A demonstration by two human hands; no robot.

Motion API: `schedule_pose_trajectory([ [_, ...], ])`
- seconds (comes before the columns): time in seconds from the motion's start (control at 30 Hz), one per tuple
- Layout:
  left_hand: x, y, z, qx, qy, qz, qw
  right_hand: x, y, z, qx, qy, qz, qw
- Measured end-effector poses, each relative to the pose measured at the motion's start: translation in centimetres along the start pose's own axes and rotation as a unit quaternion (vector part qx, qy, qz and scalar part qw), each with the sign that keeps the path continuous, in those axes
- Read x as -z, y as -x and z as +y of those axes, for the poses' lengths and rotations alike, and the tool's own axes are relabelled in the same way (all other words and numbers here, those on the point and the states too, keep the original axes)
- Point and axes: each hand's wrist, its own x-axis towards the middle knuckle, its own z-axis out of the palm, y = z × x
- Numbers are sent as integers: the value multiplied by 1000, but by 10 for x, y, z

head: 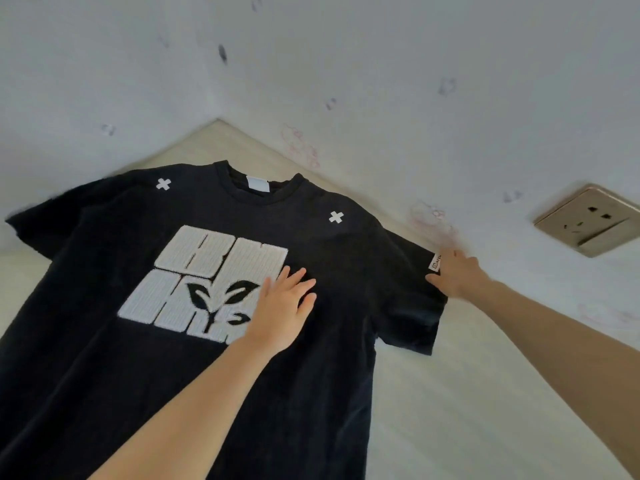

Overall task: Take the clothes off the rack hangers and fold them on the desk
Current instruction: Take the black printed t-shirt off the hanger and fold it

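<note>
Black short-sleeved cotton T-shirt [311,375] lies front-up, spread flat on the pale cream tabletop [467,410], collar pointing into the far corner where the tabletop meets the scuffed white wall [381,81]. The big white block-letter chest print with a black leaf motif [204,282] faces you, with two small white crosses [336,217] on the shoulders and a white neck label [258,184] inside the collar. Your left hand [282,308] is flat on the chest, fingers spread and open, palm down, covering the print's lower right corner and gripping nothing. Your right hand [457,273] sits at the outer edge of the shirt's right-side sleeve, just beside the small white sleeve tag [435,263], fingers extended against the hem; can't tell if it's pinching fabric or only pressing. Both forearms are bare, reaching in from the bottom and right edges. A beige wall socket [588,220] sits on the wall to the right, well apart from the shirt. The shirt's hem runs out of view at the bottom.
</note>
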Motion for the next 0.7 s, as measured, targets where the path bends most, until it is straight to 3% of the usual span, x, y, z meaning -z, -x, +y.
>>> schedule_pose_trajectory([
  [0.13,-32,18,50,19,13,-16,1000,5,-2,13,67,-24,13,997],
  [0.23,-54,32,75,49,-46,-49,997,10,1,18,60,-55,-26,996],
  [0.3,-62,37,85,65,-83,-60,993,14,4,20,45,-138,-37,989],
  [0.43,-68,39,99,93,-129,-83,984,30,19,17,-17,-371,-91,924],
  [0.53,-70,39,111,108,-134,-84,981,52,33,9,-8,-402,-78,912],
  [0.7,-68,37,122,141,-92,-39,985,106,65,-38,66,-496,-68,863],
])
